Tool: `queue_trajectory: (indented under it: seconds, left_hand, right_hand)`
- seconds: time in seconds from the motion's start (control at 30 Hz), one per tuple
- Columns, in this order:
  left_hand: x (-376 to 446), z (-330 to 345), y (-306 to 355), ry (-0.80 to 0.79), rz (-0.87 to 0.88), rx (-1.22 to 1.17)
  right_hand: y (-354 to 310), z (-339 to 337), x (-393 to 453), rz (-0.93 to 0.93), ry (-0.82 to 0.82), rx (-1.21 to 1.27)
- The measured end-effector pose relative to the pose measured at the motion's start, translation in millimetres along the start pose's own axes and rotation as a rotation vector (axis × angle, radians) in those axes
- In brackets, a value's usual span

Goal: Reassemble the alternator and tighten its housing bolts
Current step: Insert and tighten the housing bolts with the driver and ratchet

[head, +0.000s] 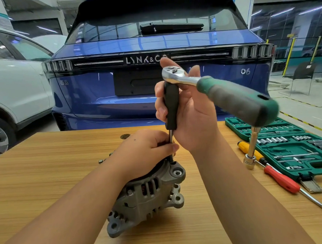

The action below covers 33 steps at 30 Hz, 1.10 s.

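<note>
The grey alternator [146, 194] lies on the wooden table [48, 173], its mounting ears facing me. My left hand [144, 150] rests on top of it and pinches the steel shaft [171, 138] of a driver standing upright in a housing bolt hole. My right hand [193, 120] grips the driver's black handle [172, 104]. A chrome ratchet head [174, 73] sits on the handle's top end, and its green grip [238, 98] sticks out to the right. The bolt under the shaft's tip is hidden.
An open green socket case [290, 147] lies at the right. A yellow screwdriver [246, 147], a red screwdriver [280, 179] and an upright extension bar with a socket [250, 154] are beside it. Small loose bolts [101, 161] lie left of the alternator. A blue car [153, 44] stands behind the table.
</note>
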<state>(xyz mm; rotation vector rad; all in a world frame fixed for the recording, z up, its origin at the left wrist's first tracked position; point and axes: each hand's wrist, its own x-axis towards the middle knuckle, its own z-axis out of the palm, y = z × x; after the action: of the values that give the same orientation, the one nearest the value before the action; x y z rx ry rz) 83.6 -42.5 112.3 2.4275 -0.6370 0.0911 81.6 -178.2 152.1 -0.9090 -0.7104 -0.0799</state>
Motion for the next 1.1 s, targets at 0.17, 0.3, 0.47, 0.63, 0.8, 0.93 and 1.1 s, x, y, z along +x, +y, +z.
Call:
queue_trajectory:
  seconds: [0.17,0.3,0.47,0.63,0.8,0.93,1.1]
  left_hand:
    - [2,3,0,-0.011,-0.001,0.076]
    - [4,1,0,-0.017,-0.006,0.067]
    - [3,0,1,-0.021,-0.012,0.033]
    - [1,0,3,-0.015,-0.010,0.027]
    - [0,-1,3,-0.019,0.002,0.017]
    - [1,0,1,-0.010,0.003,0.023]
    - [2,2,2,-0.013,0.002,0.092]
  right_hand:
    - [1,3,2,-0.129,0.306,-0.222]
    - [-1,-2,2,-0.060,0.244,-0.192]
    - [7,0,0,-0.241,0.101,-0.190]
    - [10,-2,1,-0.236,0.059,-0.174]
    - [5,-5,0,-0.093,-0.022,0.025]
    - [3,1,2,-0.054,0.089,0.001]
    - [-1,-1,2,-0.130,0.333,-0.231]
